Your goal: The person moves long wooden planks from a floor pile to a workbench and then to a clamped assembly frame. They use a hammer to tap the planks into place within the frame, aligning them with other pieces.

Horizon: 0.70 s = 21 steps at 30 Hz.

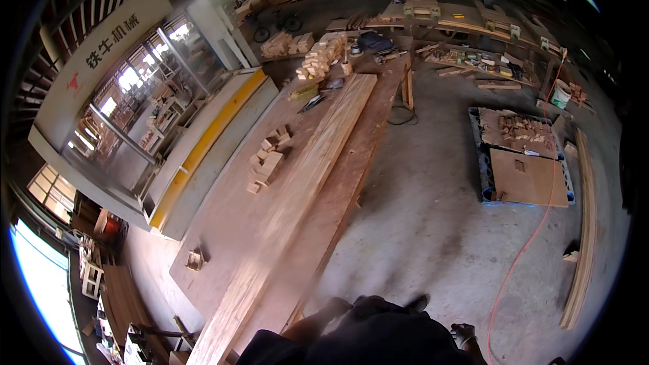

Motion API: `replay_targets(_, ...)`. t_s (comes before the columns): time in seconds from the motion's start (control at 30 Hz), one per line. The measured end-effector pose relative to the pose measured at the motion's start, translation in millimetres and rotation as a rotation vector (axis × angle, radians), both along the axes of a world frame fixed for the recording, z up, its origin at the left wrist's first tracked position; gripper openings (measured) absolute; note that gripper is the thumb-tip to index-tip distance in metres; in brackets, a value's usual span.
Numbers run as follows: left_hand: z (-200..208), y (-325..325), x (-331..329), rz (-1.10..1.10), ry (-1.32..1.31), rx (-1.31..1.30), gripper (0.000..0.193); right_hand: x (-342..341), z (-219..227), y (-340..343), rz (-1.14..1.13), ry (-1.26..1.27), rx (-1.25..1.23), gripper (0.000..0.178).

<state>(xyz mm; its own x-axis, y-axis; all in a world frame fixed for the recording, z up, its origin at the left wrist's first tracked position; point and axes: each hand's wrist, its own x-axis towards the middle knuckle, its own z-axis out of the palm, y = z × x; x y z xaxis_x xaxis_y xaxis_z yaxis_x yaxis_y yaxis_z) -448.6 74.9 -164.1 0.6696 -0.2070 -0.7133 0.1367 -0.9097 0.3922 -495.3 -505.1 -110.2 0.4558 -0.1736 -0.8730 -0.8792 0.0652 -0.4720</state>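
A long pale wooden board (pixel 291 209) lies lengthwise on a brown worktable (pixel 226 230), running from the lower left toward the far end. My left hand (pixel 332 308) is blurred, low by my body near the table's right edge; its fingers cannot be made out. At the lower right my right hand (pixel 463 331) hangs beside my body above the concrete floor, fingers curled in. Whether it holds anything is hidden. Several small wooden blocks (pixel 269 162) sit loose on the table left of the board. Another small wooden piece (pixel 195 259) lies near the table's left corner.
A large machine frame with a yellow-edged bed (pixel 209 149) stands left of the table. Stacked wood blocks (pixel 323 57) and dark cloth (pixel 376 42) occupy its far end. On the right are a blue-edged pallet (pixel 483 162), long planks (pixel 583 230) and a red hose (pixel 524 250) across the floor.
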Motion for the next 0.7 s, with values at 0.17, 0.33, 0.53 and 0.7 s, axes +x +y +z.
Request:
replay_targets(0.17, 14, -60, 89, -0.386, -0.204, 0.128, 0.03, -1, -66, -66, -0.149, -0.167, 0.096, 0.025)
replay_targets(0.33, 6, -58, 138, -0.675, -0.19, 0.102, 0.043, -12, -104, -75, -0.062, -0.024, -0.421, 0.032)
replay_targets(0.53, 17, -120, 202, -0.639, -0.101, 0.086, 0.037, -47, -5, -21, 0.046, 0.203, -0.366, 0.055)
replay_targets(0.7, 6, -139, 266, -0.859, -0.187, -0.025, 0.032, -69, 7, 25, -0.113, 0.272, -0.44, 0.045)
